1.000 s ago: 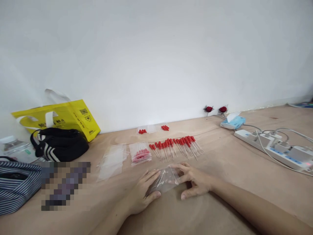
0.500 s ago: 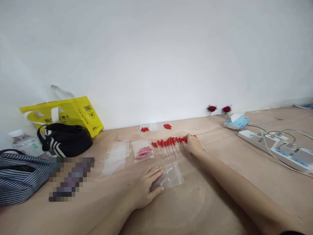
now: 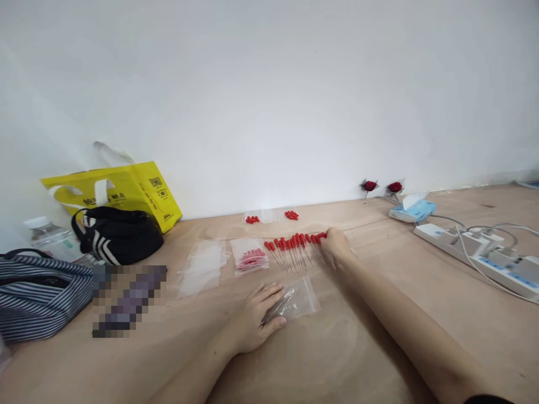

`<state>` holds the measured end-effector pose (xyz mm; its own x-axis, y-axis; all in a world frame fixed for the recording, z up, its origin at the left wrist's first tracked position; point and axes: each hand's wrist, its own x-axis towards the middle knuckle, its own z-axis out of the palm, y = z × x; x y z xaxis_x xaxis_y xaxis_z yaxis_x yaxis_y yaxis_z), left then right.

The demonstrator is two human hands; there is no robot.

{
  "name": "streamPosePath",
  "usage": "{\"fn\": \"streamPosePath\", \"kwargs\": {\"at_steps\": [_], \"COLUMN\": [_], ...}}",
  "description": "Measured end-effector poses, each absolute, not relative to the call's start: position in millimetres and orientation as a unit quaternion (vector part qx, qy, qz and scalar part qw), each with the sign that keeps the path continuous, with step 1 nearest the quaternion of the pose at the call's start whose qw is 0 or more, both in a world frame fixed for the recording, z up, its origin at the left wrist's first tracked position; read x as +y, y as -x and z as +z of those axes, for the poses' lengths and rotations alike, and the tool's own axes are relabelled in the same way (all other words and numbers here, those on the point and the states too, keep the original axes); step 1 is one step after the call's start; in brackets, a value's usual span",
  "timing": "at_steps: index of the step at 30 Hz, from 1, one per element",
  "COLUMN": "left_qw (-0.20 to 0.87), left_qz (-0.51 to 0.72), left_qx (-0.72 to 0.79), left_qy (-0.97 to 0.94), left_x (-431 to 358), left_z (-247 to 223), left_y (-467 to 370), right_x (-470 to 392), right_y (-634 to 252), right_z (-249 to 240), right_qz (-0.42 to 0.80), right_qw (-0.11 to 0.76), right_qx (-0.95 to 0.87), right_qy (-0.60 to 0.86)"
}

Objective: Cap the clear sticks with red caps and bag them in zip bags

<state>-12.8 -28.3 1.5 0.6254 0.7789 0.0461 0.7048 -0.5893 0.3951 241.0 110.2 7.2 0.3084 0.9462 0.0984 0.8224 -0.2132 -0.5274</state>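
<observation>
My left hand [image 3: 260, 315] lies flat with its fingers spread, over the left part of a clear zip bag [image 3: 300, 297]. At the right end of a row of red-bulbed droppers [image 3: 297, 241], my right hand [image 3: 337, 246] is curled closed among the bulbs and thin clear stems. Its fingertips and whatever they hold are hidden behind the hand. Left of the row sits a filled zip bag [image 3: 249, 257] with red bulbs inside. Beside that lies a stack of flat clear bags [image 3: 202, 268].
Against the wall lie clear packs with red bulbs [image 3: 291, 215]. A yellow bag [image 3: 158, 196], black pouch [image 3: 126, 235] and striped bag [image 3: 46, 294] are at left. At right are a tissue pack [image 3: 412, 210], power strip [image 3: 475, 255] with cables, and red flowers [image 3: 394, 187].
My right hand has turned and curled more at the dropper row, shifting slightly right. My left hand stays on the zip bag. The whole view has shifted a little.
</observation>
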Motion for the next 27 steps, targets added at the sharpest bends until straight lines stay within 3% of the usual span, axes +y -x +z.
{"fn": "streamPosePath", "kwargs": {"at_steps": [6, 11, 13, 27], "left_qw": [0.181, 0.180, 0.178, 0.163], "left_qz": [0.119, 0.112, 0.110, 0.124], "left_qx": [0.420, 0.430, 0.434, 0.446], "left_qy": [-0.881, -0.878, -0.876, -0.871], "left_x": [-29.9, -32.1, -32.9, -32.0], "left_z": [5.9, 13.4, 15.6, 10.2], "left_y": [11.3, 8.6, 7.9, 7.3], "right_x": [95.8, 58.5, 45.3, 9.2], "right_y": [-262.8, -265.6, -263.4, -230.2], "right_z": [21.8, 6.4, -4.3, -11.9], "right_qz": [0.171, 0.429, 0.498, 0.604], "right_qw": [0.344, 0.558, 0.602, 0.600], "right_qx": [-0.618, -0.527, -0.464, -0.366], "right_qy": [0.686, 0.477, 0.418, 0.375]}}
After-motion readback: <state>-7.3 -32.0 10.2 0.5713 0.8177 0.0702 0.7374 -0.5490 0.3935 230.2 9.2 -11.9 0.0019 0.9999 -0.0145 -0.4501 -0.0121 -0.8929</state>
